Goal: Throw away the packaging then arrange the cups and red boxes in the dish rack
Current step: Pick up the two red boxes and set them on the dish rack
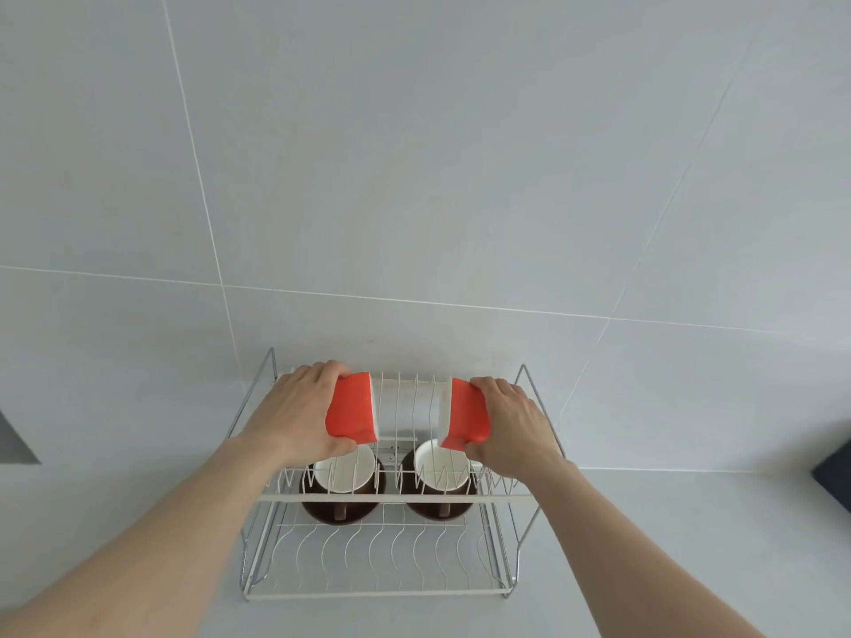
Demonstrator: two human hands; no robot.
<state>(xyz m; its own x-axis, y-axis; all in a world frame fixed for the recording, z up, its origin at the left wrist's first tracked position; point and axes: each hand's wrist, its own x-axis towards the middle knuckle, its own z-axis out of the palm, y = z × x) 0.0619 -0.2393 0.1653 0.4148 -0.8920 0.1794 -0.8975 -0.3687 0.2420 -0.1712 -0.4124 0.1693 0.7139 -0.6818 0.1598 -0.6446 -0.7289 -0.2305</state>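
Observation:
A two-tier white wire dish rack (382,497) stands on the counter against the tiled wall. Two brown cups with white insides, one on the left (343,476) and one on the right (437,472), sit on its lower tier. My left hand (299,412) grips a red box with a white rim (352,407), held on edge over the left side of the upper tier. My right hand (511,425) grips a second red box (465,414) the same way over the right side. The two boxes face each other, apart.
The grey counter (644,545) spreads around the rack. A dark object (833,472) lies at the right edge, and a grey recess (14,439) shows at the left edge. The tiled wall (414,177) rises right behind the rack.

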